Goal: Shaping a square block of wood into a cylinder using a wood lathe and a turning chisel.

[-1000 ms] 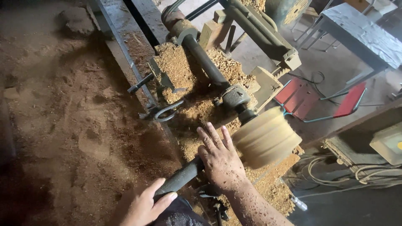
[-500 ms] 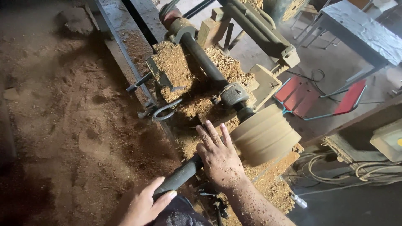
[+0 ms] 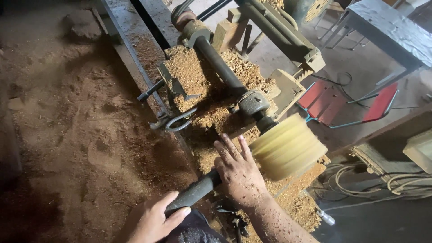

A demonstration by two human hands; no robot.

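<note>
A pale yellow wooden block spins blurred on the lathe. My right hand lies flat over the front of a turning tool beside the block, fingers spread and flecked with wood chips. My left hand grips the dark handle of that tool near the bottom of the view. The tool's cutting end is hidden under my right hand.
Sawdust and shavings cover the floor at left and heap on the lathe bed. A metal hook hangs at the bed's edge. A red folding chair lies behind the lathe, cables at right, a grey table at top right.
The view has shifted slightly. Both hands keep the same hold on the tool and the block keeps spinning.
</note>
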